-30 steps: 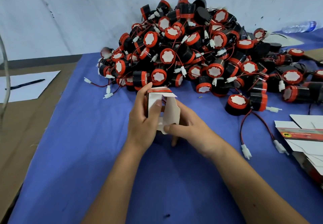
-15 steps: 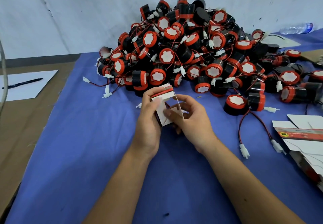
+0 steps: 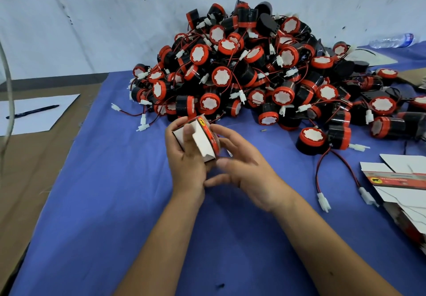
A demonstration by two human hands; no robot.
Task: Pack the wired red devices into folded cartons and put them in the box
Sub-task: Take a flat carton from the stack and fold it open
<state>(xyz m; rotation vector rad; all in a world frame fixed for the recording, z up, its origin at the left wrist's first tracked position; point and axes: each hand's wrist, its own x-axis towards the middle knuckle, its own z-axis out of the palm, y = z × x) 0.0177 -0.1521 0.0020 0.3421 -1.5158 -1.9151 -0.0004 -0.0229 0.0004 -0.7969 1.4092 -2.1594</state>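
Holding carton (image 3: 200,139) in left hand (image 3: 184,155), fingers curled round it; long axis tilted near-right. Right hand (image 3: 244,171) just beside, fingers loose, empty. Device pile (image 3: 249,74) far, slightly right, so right hand nearer.

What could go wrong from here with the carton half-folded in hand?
Left hand grips the carton with an end flap open; the right hand looks open beside it, so the fold may spring back. Tangled wires in the device pile could drag neighbours out on the next pick, toward loose connectors on the cloth.
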